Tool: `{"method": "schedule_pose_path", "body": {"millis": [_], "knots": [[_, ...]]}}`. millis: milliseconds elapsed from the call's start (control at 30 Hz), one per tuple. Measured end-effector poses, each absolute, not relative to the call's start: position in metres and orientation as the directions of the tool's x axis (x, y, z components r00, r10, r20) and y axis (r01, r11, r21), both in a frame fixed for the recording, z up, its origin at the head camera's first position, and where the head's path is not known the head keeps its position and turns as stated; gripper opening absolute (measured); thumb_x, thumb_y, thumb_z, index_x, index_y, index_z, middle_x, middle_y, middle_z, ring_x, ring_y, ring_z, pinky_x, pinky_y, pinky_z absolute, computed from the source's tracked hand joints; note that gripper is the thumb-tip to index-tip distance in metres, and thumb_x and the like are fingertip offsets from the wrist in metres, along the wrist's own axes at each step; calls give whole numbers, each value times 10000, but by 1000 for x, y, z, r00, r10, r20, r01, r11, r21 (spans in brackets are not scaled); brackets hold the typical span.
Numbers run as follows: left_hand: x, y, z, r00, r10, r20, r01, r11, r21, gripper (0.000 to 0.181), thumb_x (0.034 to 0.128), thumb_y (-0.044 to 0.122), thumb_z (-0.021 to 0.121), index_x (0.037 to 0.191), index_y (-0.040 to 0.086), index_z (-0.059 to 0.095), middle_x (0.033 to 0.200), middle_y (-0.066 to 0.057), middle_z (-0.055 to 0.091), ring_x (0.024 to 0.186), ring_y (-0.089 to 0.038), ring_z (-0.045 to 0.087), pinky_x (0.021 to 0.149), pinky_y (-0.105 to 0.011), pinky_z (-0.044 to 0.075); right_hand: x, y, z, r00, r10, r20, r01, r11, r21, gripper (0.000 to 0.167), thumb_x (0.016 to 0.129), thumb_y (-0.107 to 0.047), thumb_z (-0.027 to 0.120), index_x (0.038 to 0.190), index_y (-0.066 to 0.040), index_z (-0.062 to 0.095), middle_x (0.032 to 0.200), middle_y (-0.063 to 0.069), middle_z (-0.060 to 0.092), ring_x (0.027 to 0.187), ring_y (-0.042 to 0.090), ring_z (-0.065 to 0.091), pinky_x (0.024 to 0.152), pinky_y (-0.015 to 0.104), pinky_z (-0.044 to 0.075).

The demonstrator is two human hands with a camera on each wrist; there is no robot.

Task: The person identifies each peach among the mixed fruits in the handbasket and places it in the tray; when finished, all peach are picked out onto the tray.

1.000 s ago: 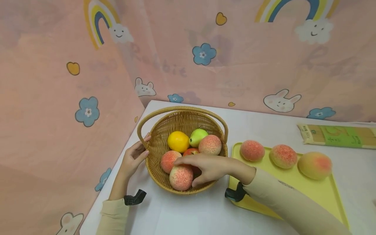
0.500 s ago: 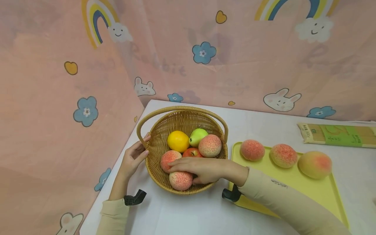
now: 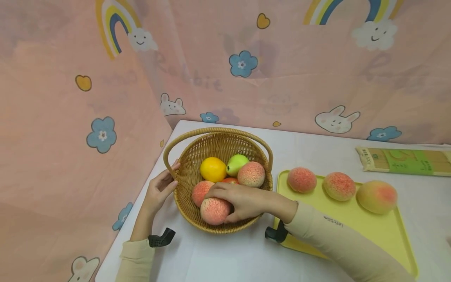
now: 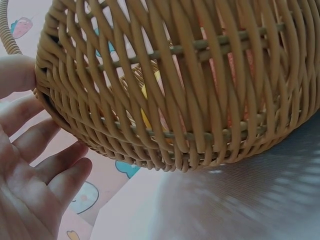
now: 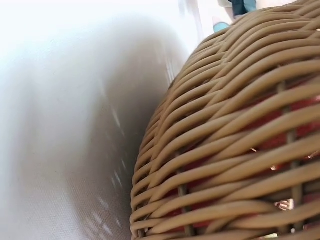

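Observation:
A round wicker basket (image 3: 222, 144) with a tall handle holds a yellow lemon-like fruit (image 3: 213, 168), a green pear (image 3: 237, 164), a partly covered red fruit (image 3: 230, 180) and several peaches. My left hand (image 3: 157, 191) grips the basket's left rim beside the handle base; in the left wrist view its thumb and fingers touch the weave (image 4: 190, 85). Inside the basket, my right hand (image 3: 243, 200) holds the front peach (image 3: 215, 211), fingers over its top and thumb at its right side. One peach (image 3: 201, 192) lies just left of those fingers, another (image 3: 251, 174) behind the hand. The right wrist view shows only the basket's outside (image 5: 225, 135) and tablecloth.
Right of the basket lies a yellow tray (image 3: 373, 239) with two pinkish peaches (image 3: 302, 179) and a larger yellow-red peach (image 3: 377, 197) along its back. Behind it is a green-labelled packet (image 3: 405, 161). A pink patterned curtain (image 3: 211, 47) hangs behind the white table (image 3: 218, 258).
My right hand first spread left across the front peach, then drew its fingers round it. That peach has shifted slightly up and left. The left hand stays at the rim.

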State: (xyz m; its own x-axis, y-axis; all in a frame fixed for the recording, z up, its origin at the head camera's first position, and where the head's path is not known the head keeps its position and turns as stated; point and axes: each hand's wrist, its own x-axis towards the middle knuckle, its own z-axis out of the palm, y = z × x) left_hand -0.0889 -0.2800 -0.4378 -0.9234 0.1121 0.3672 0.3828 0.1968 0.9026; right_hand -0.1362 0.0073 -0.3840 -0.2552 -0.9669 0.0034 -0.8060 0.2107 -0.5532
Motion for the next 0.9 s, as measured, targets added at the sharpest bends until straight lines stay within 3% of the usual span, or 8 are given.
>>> {"method": "schedule_pose_path", "body": {"millis": [133,367,533,900], "knots": [[-90,-279,-438,-921,113,372,387,198,900,445,895,-71,503,1335,-112,448,1466,-265,350,1335,-79,421,1075,-205,373,-136,12,-380,-323,-946,36,-772,241,-588,634,752,-287,762,1318,-213,485,1310,-26,486,1172,103,473,993,321,464],[-92,-279,-439,-917,115,381,397,198,896,446,897,-78,496,1342,-91,455,1470,-260,346,1340,-114,423,1071,-195,372,-137,25,-373,-376,-911,169,-757,197,-623,640,740,-344,731,1318,-194,500,1318,-38,513,1200,128,472,983,388,468],[-93,-278,-439,-913,114,391,406,204,891,449,896,-86,499,1343,-60,474,1463,-259,362,1335,-181,438,1060,-192,383,-135,44,-366,-436,-867,241,-729,183,-660,673,733,-309,754,1344,-185,501,1340,-35,516,1221,131,472,972,400,480],[-90,-279,-441,-906,120,407,422,164,892,441,887,-115,483,1326,-138,438,1455,-294,341,1335,-88,424,1069,-188,371,-128,105,-365,-554,-749,362,-703,188,-686,730,695,-206,832,1347,-176,505,1354,-27,520,1260,132,463,957,363,503]]}}
